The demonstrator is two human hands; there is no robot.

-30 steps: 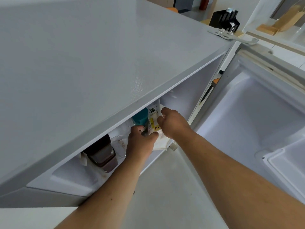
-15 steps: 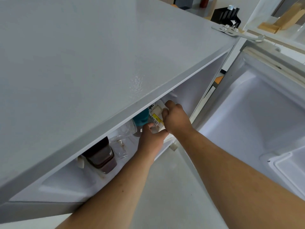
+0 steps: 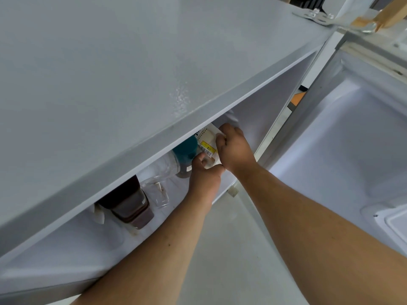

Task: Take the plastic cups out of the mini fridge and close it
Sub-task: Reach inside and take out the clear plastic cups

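Note:
The mini fridge [image 3: 154, 84] stands open, seen from above its grey top. On the inner shelf, a clear plastic cup [image 3: 157, 191] stands upright, and a second clear cup [image 3: 168, 167] lies tilted behind it. Right of the cups is a teal container [image 3: 185, 148], then a white package with a yellow label [image 3: 206, 140]. My right hand [image 3: 234, 149] grips the package's right side from above. Curled around its lower end is my left hand [image 3: 206, 176], just right of the cups and not touching them.
A dark brown lidded container [image 3: 130, 204] sits at the left of the shelf. The open fridge door [image 3: 343, 139] swings out to the right, its white inner liner facing me. Light floor [image 3: 231, 249] lies below my arms. A metal hinge bracket [image 3: 317, 16] sits on the top corner.
Both hands have slid the white package to the right and deeper along the shelf, away from the cups. The clear cups and dark container have stayed in place.

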